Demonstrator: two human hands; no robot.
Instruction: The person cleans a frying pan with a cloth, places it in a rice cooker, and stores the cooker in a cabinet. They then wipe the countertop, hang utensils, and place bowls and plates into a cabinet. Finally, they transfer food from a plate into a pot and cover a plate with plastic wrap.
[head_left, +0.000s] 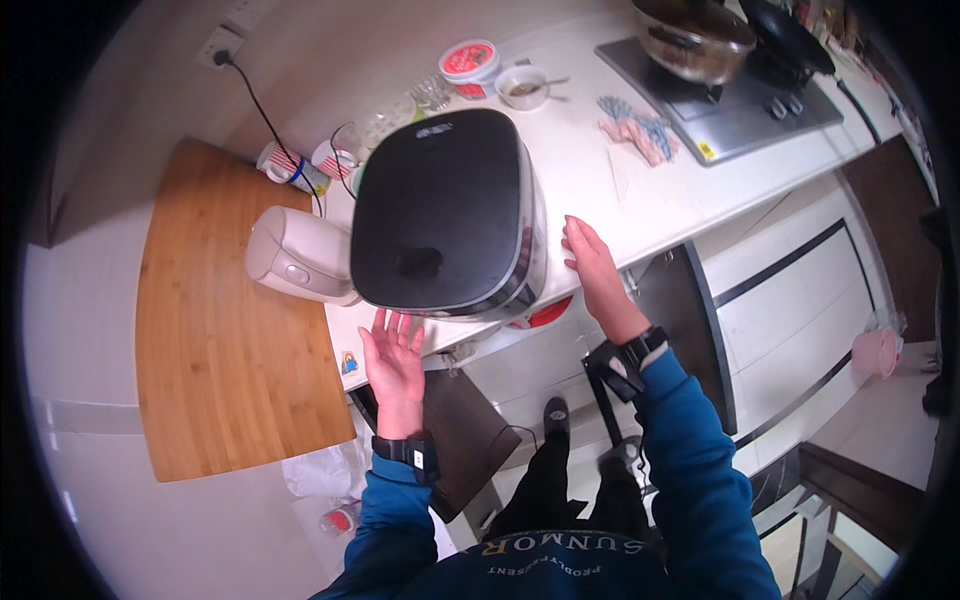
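Observation:
A large boxy appliance with a black lid and rounded corners (442, 210) stands on the white countertop (585, 187). My left hand (395, 360) is palm up with fingers apart, close to the appliance's lower front edge; whether the fingertips touch it I cannot tell. To the right of the appliance, my right hand (592, 262) is raised at the counter's edge, its fingers extended, holding nothing. A pale pink appliance (296, 255) with a button sits against the left side of the black-lidded one.
A wooden board (232, 322) lies at the left. Striped mugs (334, 161), a red-lidded tub (469, 64) and a bowl with a spoon (521, 88) stand behind. A cloth (637, 131) lies beside the gas hob (720, 112), which bears a pot (694, 45). Cabinet doors (675, 322) stand open below.

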